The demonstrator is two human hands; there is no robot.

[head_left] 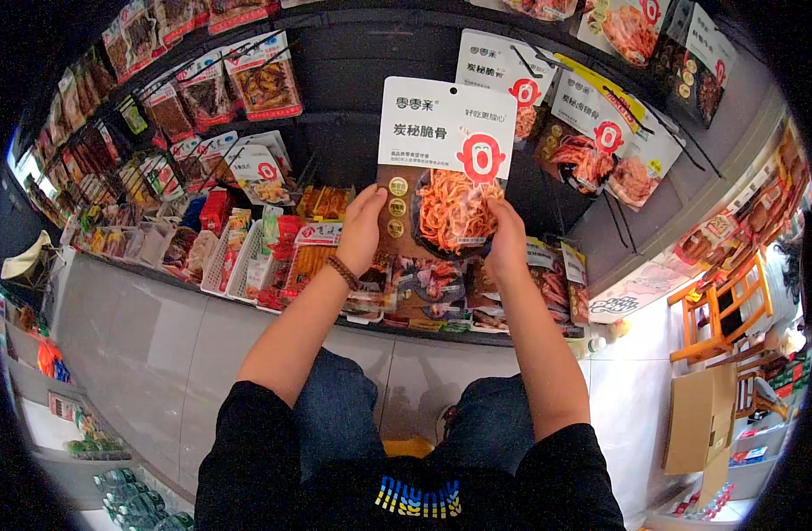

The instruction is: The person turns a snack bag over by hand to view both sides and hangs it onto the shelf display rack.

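Note:
A snack packet (446, 146) with a white top, a red mascot and a picture of shredded food is held upright in front of the rack. My left hand (363, 232) is closed on its lower left edge, with a beaded bracelet on the wrist. On the lower right edge my right hand (507, 239) grips the same packet. Just behind it to the right hang similar white-topped packets (592, 124) on metal hooks. Below my hands, more packets (428, 288) lie in a row on the low shelf.
Hanging packets (262, 75) fill the rack at the upper left. White baskets (233, 257) stand on the low shelf. A grey partition (654, 212) borders the rack's right side. At the right are a wooden chair (723, 310) and a cardboard box (693, 420); bottles (131, 500) stand lower left.

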